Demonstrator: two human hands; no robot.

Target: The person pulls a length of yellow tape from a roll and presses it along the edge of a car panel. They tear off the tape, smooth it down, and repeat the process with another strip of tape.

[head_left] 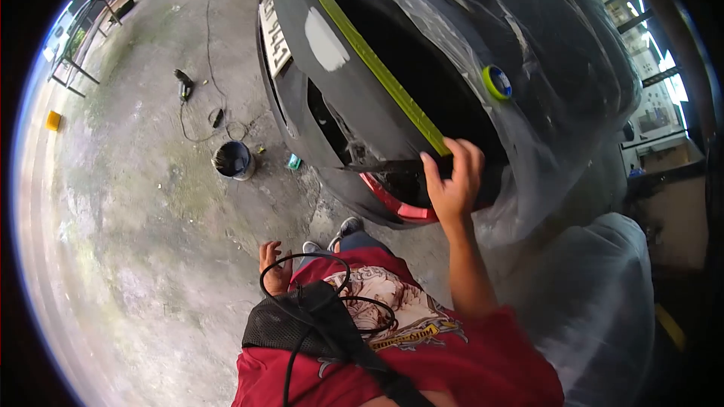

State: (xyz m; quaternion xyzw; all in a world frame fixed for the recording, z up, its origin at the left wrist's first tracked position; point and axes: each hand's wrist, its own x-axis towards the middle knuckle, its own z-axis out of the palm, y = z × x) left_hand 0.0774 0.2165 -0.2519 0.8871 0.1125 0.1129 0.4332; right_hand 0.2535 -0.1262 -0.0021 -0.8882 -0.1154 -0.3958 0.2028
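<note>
A strip of yellow-green masking tape runs along the edge of a dull grey trunk lid. My right hand is at the near end of this strip, thumb and fingers on either side of it at the lid's corner. A roll of the same coloured tape rests on the clear plastic sheeting that covers the car. My left hand hangs by my waist, its fingers loosely bent and apart, with nothing in them. A whitish patch shows on the lid.
On the concrete floor stand a dark bucket and, beyond it, a corded black power tool with its cable. A red tail light lies below the lid corner. Plastic-draped material is at right; a yellow block lies far left.
</note>
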